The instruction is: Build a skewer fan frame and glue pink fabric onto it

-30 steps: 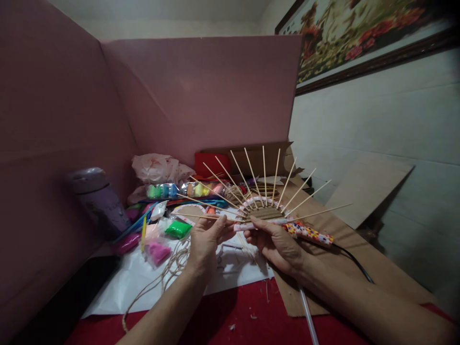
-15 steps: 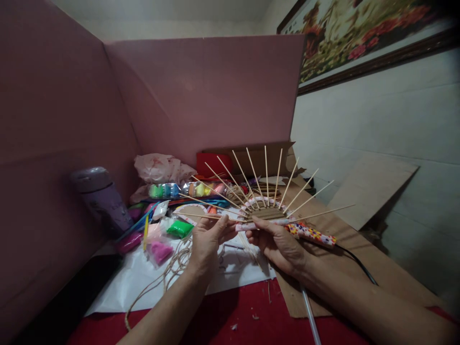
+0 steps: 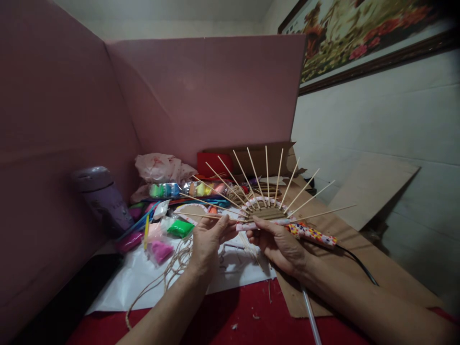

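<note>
My right hand (image 3: 278,245) grips from below a round cardboard base (image 3: 268,213) with a pink patterned rim. Several thin wooden skewers (image 3: 266,173) fan up and outward from that rim. My left hand (image 3: 209,239) is closed in a pinch on the leftmost skewer near the base's left edge. A length of jute twine (image 3: 163,278) trails from under my left hand down over the white paper (image 3: 143,282).
A glue gun with a dotted wrap (image 3: 312,234) and black cord lies on brown cardboard (image 3: 359,258) at right. Packets of coloured clay (image 3: 179,228), a purple bottle (image 3: 102,199), a plastic bag and a box crowd the back. Pink boards (image 3: 204,91) wall in the table.
</note>
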A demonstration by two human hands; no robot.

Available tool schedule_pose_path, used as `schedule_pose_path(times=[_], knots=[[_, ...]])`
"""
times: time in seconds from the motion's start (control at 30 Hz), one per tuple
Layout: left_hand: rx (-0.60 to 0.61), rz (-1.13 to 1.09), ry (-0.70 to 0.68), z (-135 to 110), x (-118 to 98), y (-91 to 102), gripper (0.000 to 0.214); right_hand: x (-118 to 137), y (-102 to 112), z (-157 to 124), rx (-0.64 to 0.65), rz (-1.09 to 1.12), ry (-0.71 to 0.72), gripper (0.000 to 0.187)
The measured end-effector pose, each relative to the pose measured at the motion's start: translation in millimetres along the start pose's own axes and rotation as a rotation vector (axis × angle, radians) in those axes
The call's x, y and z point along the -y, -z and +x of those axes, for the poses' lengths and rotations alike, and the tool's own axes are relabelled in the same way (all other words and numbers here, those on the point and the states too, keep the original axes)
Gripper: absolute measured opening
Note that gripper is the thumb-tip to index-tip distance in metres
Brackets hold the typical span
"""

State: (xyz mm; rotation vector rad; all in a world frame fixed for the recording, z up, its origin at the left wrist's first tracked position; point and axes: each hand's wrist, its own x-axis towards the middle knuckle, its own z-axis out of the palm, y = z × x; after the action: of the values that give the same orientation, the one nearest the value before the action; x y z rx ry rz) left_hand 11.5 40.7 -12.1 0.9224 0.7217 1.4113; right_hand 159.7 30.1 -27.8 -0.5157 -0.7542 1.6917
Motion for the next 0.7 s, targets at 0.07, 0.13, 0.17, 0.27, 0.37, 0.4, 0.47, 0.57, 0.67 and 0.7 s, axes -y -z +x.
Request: schedule_pose_path(times=[0.07, 0.13, 0.17, 0.27, 0.37, 0.4, 0.47, 0.57, 0.67, 0.7], knots=[[0.004, -0.003, 0.001, -0.2, 0.1, 0.1, 0.021, -0.2, -0.2, 0.0, -0.01, -0.004, -0.002, 0.012], [0.004, 0.0, 0.0, -0.4, 0.2, 0.2, 0.021, -0.4, -0.4, 0.2, -0.007, -0.01, -0.001, 0.013], [0.003, 0.003, 0.001, -0.4, 0.2, 0.3, 0.021, -0.6, -0.4, 0.3, -0.002, -0.011, 0.003, 0.013], [-0.001, 0.003, 0.0, -0.3, 0.3, 0.3, 0.022, -0.7, -0.5, 0.3, -0.007, -0.014, 0.008, 0.013], [-0.002, 0.007, 0.0, -0.3, 0.4, 0.3, 0.021, -0.3, -1.4, -0.5, -0.023, -0.007, 0.005, 0.011], [-0.005, 0.009, 0.0, -0.3, 0.5, 0.2, 0.02, -0.1, -1.7, -0.9, -0.024, -0.003, 0.002, 0.011], [-0.005, 0.014, -0.002, -0.5, 0.6, -0.1, 0.02, 0.2, -1.8, -1.2, -0.023, 0.005, -0.005, 0.011], [-0.002, 0.012, -0.004, -0.5, 0.4, -0.6, 0.019, -0.1, -0.5, -0.8, -0.013, -0.003, -0.002, 0.013], [0.001, 0.011, -0.001, -0.4, 0.0, -1.0, 0.019, -1.0, 1.7, 0.2, -0.006, -0.015, 0.015, 0.013], [0.002, 0.012, -0.001, -0.3, 0.0, -1.0, 0.02, -1.2, 2.2, 0.4, -0.006, -0.018, 0.016, 0.012]])
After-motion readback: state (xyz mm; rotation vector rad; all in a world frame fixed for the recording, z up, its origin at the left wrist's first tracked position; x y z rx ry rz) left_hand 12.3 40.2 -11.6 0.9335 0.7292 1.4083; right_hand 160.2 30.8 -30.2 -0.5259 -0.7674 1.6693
